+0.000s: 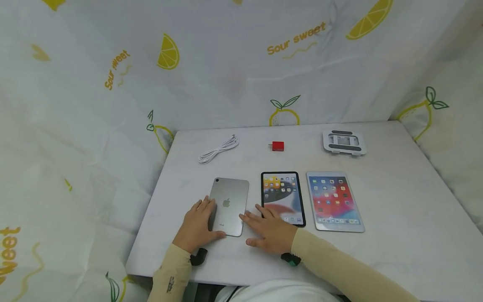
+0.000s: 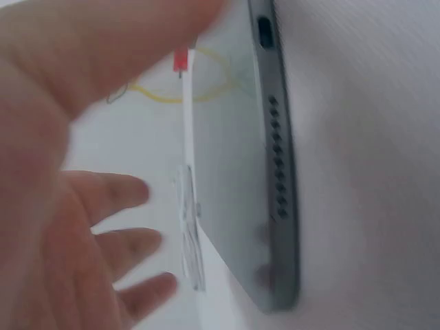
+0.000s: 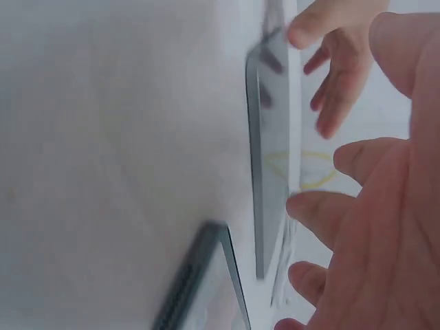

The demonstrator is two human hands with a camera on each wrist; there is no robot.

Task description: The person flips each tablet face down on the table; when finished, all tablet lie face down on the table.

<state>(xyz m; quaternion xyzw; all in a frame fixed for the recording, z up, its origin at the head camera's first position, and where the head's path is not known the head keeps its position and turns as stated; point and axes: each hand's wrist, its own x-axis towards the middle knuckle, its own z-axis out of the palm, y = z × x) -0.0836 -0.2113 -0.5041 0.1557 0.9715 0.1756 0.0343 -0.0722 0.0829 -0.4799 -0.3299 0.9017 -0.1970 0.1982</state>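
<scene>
1. The silver tablet (image 1: 231,214) is before me on the white surface (image 1: 407,188), with its back upward, between my two hands.
2. My left hand (image 1: 196,224) is at its left side: the fingers reach the long edge and the thumb is near the lower edge. These fingers are extended and grasp nothing; whether they touch the metal, I cannot tell surely.
3. My right hand (image 1: 269,230) is spread, also released, with the fingertips just beside the right edge. From above it covers the lower left corner of the black-framed tablet (image 1: 283,199), but I cannot tell if it touches there.
4. I judge that the step in hand is to position this silver tablet. To do it well, I should guide it by both long edges, with equal and light pressure, so that it does not rotate.
5. The back looks smooth and could slip; my thumbs should support the lower corners, without covering the charging port (image 2: 266,32).
6. The black-framed tablet is near on the right, so my right wrist should remain high enough not to push it.
</scene>
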